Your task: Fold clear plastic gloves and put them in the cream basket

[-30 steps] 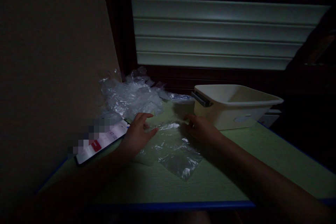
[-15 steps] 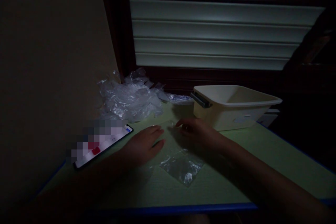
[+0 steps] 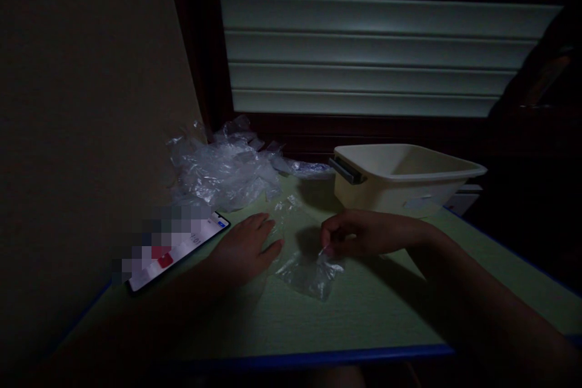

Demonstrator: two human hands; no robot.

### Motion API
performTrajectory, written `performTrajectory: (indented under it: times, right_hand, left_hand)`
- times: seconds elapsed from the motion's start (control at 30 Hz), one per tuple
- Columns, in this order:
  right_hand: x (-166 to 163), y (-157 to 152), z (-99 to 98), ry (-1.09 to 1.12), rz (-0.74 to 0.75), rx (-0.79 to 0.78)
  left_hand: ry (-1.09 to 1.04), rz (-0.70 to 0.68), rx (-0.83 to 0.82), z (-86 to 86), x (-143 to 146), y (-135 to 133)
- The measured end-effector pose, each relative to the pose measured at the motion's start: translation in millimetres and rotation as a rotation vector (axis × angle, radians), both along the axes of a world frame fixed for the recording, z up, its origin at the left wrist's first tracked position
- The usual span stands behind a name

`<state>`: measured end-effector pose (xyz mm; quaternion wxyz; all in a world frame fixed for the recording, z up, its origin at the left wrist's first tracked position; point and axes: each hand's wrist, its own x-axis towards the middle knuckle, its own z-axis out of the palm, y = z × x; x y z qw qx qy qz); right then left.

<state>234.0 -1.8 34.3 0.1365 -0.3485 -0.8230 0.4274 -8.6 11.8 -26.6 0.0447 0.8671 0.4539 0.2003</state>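
Observation:
A clear plastic bag (image 3: 304,276) lies crinkled on the green table between my hands. My right hand (image 3: 359,233) pinches the bag's right edge between thumb and fingertips and lifts that part slightly. To the left, my left hand (image 3: 250,245) rests low over the table with its fingers apart, at the left side of the bag. More thin clear plastic spreads toward the back from the bag; in the dim light I cannot tell whether it is the same piece.
A heap of clear plastic bags (image 3: 222,170) sits at the back left against the wall. Beside my left forearm lies a lit phone (image 3: 182,254). A cream plastic bin (image 3: 386,194) with a dark handle stands at the back right. The green table (image 3: 364,321) has a blue edge.
My right hand has come nearer and now grips the bag's edge, pulling it up a little. The left hand has barely moved. The view has shifted slightly.

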Motion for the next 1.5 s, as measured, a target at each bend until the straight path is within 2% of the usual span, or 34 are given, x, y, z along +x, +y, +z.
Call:
performTrajectory:
  times: [0.2,0.37,0.43,0.53,0.67,0.83,0.93,1.07,1.23,1.33,1.5]
  right_hand:
    - [12.9,-7.7,12.4,-0.178,0.15,-0.212]
    - [10.8,-5.4,6.4,-0.177,0.032,-0.339]
    - [8.7,-2.1,3.1,-0.148,-0.043,-0.278]
    - [5.6,4.2,-1.2,-0.17,-0.121,-0.038]
    - [2.7,11.0,-6.6,-0.357,-0.119,0.145]
    - [3.4,16.1,-14.3,-0.52,-0.25,0.399]
    - [5.5,18.9,-17.2,-0.536,-0.289,0.44]
    - [6.6,21.3,-18.7,-0.553,-0.337,0.485]
    - [2.4,19.4,-18.4,-0.516,-0.362,0.509]
    - [-1.9,15.3,-16.9,-0.466,-0.329,0.488]
    - [-5.3,9.5,-13.8,-0.41,-0.221,0.409]
  left_hand:
    - [-0.008,-0.007,-0.015,1.4,-0.5,-0.6]
    - [-0.078,-0.001,-0.026,-2.8,-2.1,1.9]
    - [-0.058,-0.001,-0.012,-3.5,-2.0,2.7]
    - [0.014,0.004,0.014,-1.4,-0.8,2.0]
    - [0.137,0.029,0.032,2.5,0.7,-0.6]
    - [0.157,0.065,0.067,-0.6,0.4,1.4]
    - [0.144,0.087,0.062,-4.4,-0.4,4.5]
    - [0.12,0.102,0.131,-6.2,-0.9,7.2]
    - [0.054,-0.011,0.153,-2.1,-0.1,4.5]
    - [0.069,-0.057,0.113,-1.1,-0.3,2.3]
    - [0.116,-0.04,0.044,-3.0,-1.8,0.9]
